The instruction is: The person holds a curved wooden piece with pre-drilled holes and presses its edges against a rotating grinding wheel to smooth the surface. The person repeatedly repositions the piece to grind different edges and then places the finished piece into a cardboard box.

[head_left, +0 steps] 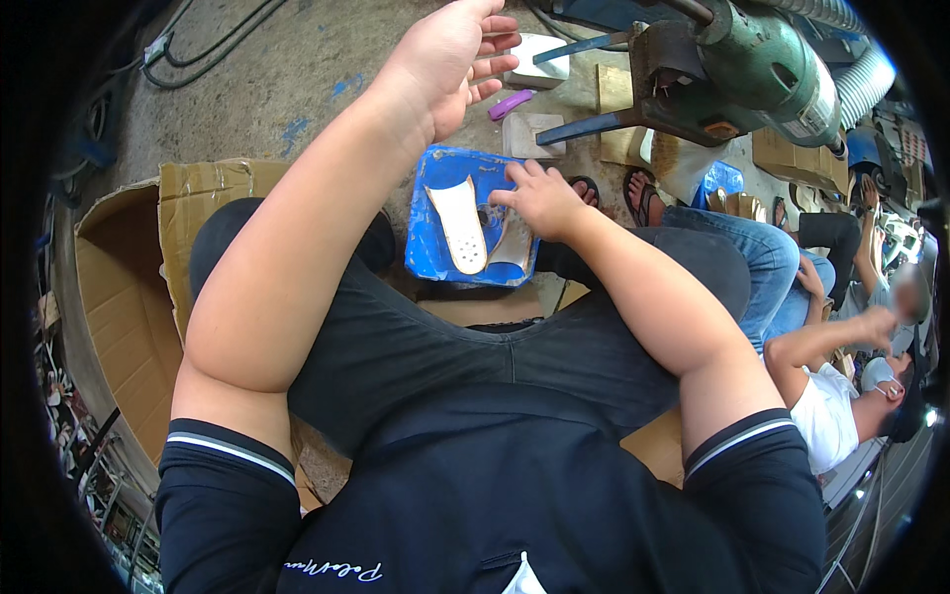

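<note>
My left hand (457, 74) is raised beyond the blue tray (423, 259), near a white block on the floor. Its fingers are spread and nothing shows in them. Over the right side of the tray hovers my right hand (544, 201), fingers apart and slightly bent. In the tray lies a long white moulded piece (457, 223), with a flared end, a rounded end with small holes, and brownish edges. Beside it is a second, curved pale piece (510, 247), partly hidden under my right hand. Whether my fingertips touch that one, I cannot tell.
A green motor machine (762, 74) on blue legs stands at the far right, near a purple object (510, 105) and a white block (537, 61). An open cardboard box (124, 307) is at my left. Co-workers sit close on the right, one in a white shirt (826, 416).
</note>
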Demonstrator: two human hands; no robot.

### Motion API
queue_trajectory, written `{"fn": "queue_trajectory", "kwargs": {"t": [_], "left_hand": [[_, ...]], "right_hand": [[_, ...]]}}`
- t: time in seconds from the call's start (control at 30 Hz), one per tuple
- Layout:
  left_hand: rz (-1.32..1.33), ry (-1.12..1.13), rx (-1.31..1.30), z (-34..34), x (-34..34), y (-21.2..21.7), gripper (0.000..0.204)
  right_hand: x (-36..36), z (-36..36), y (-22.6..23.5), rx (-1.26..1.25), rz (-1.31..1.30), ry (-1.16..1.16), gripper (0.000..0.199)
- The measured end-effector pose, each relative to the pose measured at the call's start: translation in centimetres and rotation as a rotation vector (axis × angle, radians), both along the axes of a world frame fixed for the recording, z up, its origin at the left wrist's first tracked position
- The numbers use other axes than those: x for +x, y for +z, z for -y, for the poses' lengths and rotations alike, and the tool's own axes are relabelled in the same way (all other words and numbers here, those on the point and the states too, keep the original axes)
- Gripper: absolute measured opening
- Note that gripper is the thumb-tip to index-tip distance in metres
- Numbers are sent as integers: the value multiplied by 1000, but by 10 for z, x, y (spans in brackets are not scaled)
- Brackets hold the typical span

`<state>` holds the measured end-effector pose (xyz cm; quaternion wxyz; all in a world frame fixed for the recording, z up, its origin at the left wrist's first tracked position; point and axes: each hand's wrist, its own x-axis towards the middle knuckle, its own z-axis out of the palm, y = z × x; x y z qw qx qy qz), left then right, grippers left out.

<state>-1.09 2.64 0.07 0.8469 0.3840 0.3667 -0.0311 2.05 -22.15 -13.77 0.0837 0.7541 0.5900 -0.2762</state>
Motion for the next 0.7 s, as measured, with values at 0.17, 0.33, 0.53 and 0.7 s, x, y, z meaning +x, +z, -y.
{"fn": "queue_trajectory", "kwargs": {"t": [0.17,0.33,0.53,0.7], "left_hand": [[38,-8,-13,3,2,-4,39],[12,-32,-19,4,3,-9,40],[31,-83,13,9,9,-14,41],[13,-443,680,2,3,-36,59]], "right_hand": [[28,-2,-11,-147,-251,9,34],[51,-7,22,-414,-532,-297,31],[75,-4,53,-539,-598,-450,32],[91,3,73,-566,-718,-554,35]]}}
